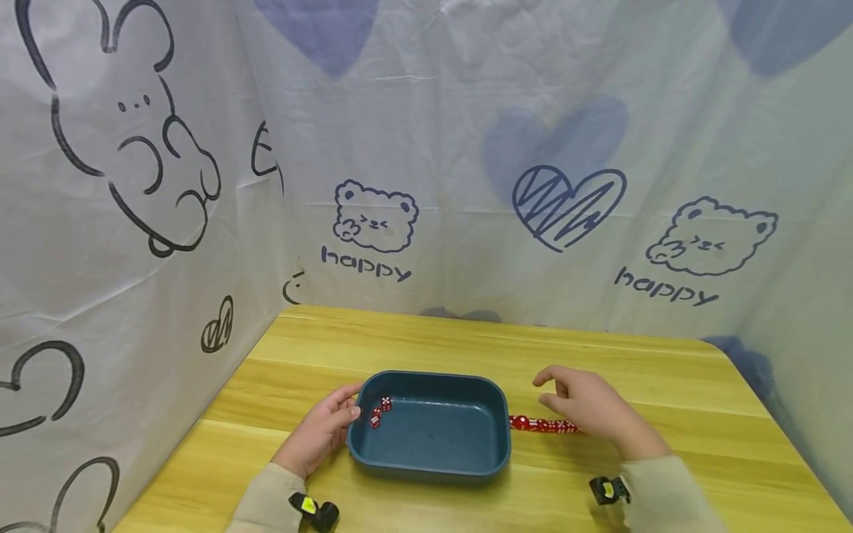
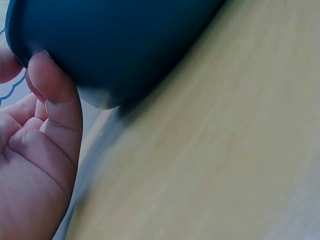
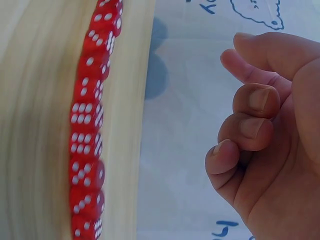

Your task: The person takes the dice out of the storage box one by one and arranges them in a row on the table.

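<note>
A dark teal plastic container (image 1: 429, 470) stands on the table with red dice (image 1: 376, 419) at the left end inside it. My left hand (image 1: 323, 433) pinches the container's left rim between thumb and fingers; the left wrist view shows the thumb (image 2: 52, 82) against its wall. To the right of the container runs a straight row of red dice with white pips (image 1: 543, 425), seen close up in the right wrist view as touching dice (image 3: 87, 115). Above the right part of that row hovers my right hand (image 1: 589, 400), its fingers loosely bent and nothing between them.
The yellow wood-grain table (image 1: 600, 355) ends at the back against a white curtain (image 1: 460, 222) printed with bears and hearts. Another curtain side (image 1: 233, 222) borders the table at the left. Wrist cameras sit on both sleeves.
</note>
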`<action>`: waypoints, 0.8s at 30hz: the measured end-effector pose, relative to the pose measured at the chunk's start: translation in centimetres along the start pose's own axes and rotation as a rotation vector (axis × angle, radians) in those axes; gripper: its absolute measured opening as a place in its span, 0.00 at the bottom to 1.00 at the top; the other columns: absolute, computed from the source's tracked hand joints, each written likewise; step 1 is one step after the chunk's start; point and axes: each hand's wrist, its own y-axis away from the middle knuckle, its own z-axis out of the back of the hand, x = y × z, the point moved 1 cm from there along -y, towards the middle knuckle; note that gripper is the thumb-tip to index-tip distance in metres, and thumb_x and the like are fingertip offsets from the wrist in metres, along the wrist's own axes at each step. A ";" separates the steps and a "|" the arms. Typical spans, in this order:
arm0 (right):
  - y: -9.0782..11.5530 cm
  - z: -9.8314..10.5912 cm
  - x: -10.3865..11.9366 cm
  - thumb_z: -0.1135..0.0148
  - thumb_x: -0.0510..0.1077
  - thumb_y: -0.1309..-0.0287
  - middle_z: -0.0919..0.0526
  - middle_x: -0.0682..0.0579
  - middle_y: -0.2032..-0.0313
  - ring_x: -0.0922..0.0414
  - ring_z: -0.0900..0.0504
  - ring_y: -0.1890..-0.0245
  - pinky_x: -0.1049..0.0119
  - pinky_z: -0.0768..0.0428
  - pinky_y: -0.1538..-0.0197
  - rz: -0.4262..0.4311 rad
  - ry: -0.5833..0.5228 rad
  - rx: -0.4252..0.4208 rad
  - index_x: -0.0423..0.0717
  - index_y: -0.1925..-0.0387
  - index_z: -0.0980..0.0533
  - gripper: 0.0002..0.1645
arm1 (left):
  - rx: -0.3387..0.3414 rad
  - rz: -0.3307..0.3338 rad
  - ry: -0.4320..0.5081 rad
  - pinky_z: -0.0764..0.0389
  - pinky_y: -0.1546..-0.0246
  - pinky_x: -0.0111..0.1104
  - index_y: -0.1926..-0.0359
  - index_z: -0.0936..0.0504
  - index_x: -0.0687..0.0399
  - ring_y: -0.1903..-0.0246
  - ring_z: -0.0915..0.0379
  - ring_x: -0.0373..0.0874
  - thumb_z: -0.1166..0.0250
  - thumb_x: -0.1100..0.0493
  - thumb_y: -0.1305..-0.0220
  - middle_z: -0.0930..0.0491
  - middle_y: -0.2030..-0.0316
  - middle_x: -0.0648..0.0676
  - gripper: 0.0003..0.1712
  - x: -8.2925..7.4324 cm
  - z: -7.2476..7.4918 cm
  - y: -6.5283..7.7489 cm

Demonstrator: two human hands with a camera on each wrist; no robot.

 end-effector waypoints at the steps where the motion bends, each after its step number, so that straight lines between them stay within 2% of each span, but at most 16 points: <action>1: -0.1 -0.1 0.2 0.34 0.48 0.34 0.29 0.55 0.79 0.59 0.33 0.82 0.64 0.31 0.77 0.003 0.001 0.000 0.54 0.49 0.19 0.14 | 0.000 0.000 0.001 0.17 0.60 0.33 0.25 0.43 0.66 0.58 0.25 0.46 0.46 0.65 0.24 0.28 0.54 0.61 0.31 0.0 0.0 0.0; 15: -1.8 -1.3 3.5 0.35 0.47 0.34 0.29 0.57 0.80 0.59 0.33 0.82 0.65 0.32 0.76 0.061 -0.022 0.014 0.57 0.50 0.19 0.12 | 0.023 -0.007 -0.003 0.17 0.60 0.34 0.24 0.44 0.66 0.58 0.24 0.47 0.45 0.63 0.24 0.28 0.52 0.63 0.33 0.3 0.2 -0.2; 24: -2.9 -1.8 6.0 0.35 0.48 0.33 0.29 0.55 0.79 0.57 0.33 0.82 0.64 0.32 0.76 0.092 -0.018 0.041 0.54 0.48 0.19 0.14 | 0.008 0.002 -0.009 0.17 0.62 0.33 0.24 0.43 0.65 0.59 0.24 0.47 0.46 0.63 0.24 0.28 0.53 0.62 0.32 0.1 0.1 -0.1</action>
